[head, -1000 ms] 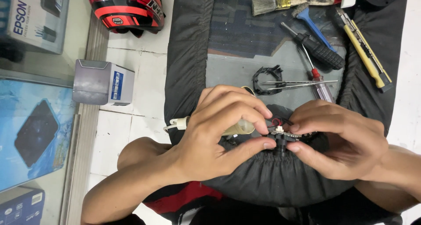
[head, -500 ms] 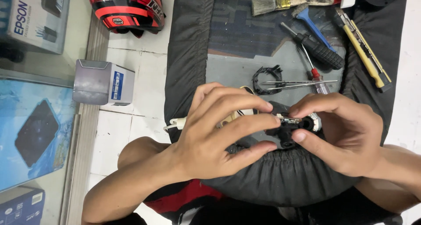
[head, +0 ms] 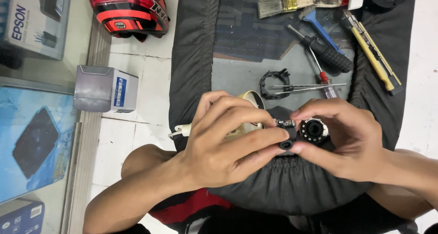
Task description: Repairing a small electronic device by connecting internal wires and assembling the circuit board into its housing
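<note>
My left hand (head: 228, 142) and my right hand (head: 346, 140) meet over a black cloth (head: 292, 193) on my lap. Between their fingertips is a small black lens module (head: 312, 130) with a round opening and a bit of circuit board on its left side. My right hand pinches the round part; my left hand's fingers press on the black piece at its left. A cream-coloured handle of a tool (head: 182, 131) pokes out under my left hand, and I cannot tell whether the hand grips it.
On the cloth beyond the hands lie a black ring part (head: 273, 84), tweezers (head: 310, 86), screwdrivers (head: 326, 51), a brush (head: 296, 5) and a yellow utility knife (head: 374, 53). A red helmet (head: 130, 10) and a small grey box (head: 105, 89) sit on the tiled floor at left.
The hands have shifted slightly right and turned the small module, so its round opening now faces the camera. The tools on the cloth have not moved.
</note>
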